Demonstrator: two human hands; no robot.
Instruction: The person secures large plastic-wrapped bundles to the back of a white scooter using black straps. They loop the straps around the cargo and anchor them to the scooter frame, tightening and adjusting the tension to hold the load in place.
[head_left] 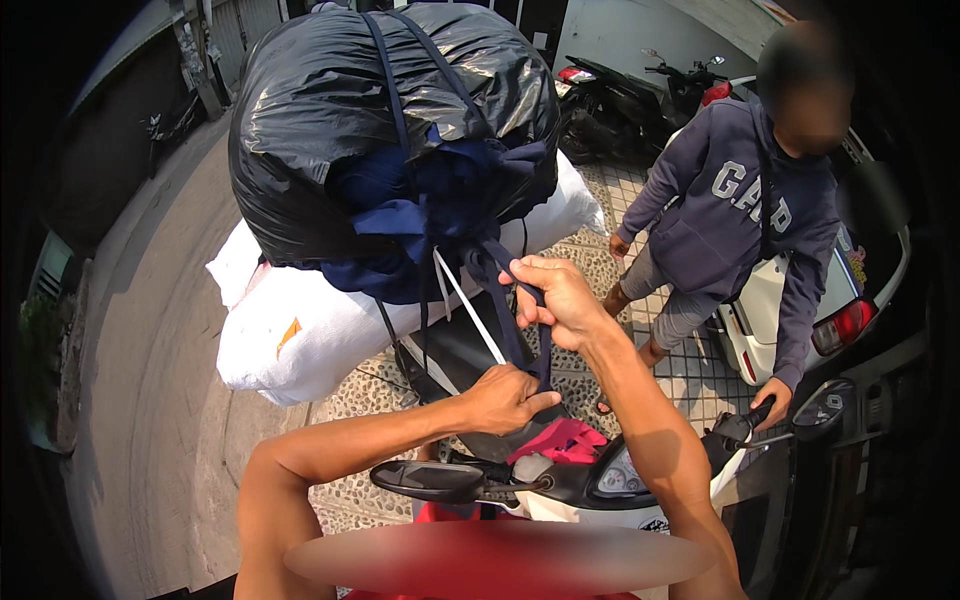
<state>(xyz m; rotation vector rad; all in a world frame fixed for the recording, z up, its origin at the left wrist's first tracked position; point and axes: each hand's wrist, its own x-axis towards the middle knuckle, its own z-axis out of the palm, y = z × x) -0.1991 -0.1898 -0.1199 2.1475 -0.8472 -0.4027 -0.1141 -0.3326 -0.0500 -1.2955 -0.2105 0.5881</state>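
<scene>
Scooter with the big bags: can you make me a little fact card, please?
Ride: scooter
Top bundle: black plastic bag, dark blue cloth showing
Below it: white sack
Left grip: closed on white strap
Right grip: closed on dark blue strap
Nearby: person in dark hoodie, standing beside the scooter

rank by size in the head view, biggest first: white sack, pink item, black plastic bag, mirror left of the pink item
1. Black plastic bag
2. White sack, partly hidden
3. Pink item and mirror: too alike to rank
</scene>
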